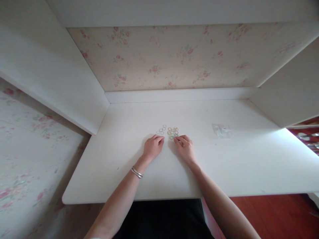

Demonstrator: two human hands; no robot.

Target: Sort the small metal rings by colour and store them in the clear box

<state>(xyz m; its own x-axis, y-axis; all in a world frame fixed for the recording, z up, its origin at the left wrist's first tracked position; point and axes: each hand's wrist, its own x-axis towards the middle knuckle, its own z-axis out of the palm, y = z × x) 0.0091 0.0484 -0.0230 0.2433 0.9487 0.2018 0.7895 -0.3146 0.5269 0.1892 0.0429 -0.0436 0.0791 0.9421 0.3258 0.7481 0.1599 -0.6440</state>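
Far left: floral wallpaper and a white side panel boxing in the alcove. White surface running across the middle, mostly bare.

Left hand lying palm down on the surface, fingers loosely curled, bracelet on the wrist; fingertips just short of a small group of rings, not clearly touching any. Nothing seen held in it.

Just right of that, a denser cluster of small rings, gold and pale tones, some overlapping; too small to count. Right hand also low on the surface, fingertips drawn together at the near edge of this cluster, apparently pinching or nudging one ring, though too fine to tell for certain.

Judged by the layout: two groups, the left smaller and looser, the right larger and heaped; sorting seemingly under way, with most of the pile not yet separated.

Further right, well apart: a small clear plastic bag lying flat. Beyond, the right side panel.
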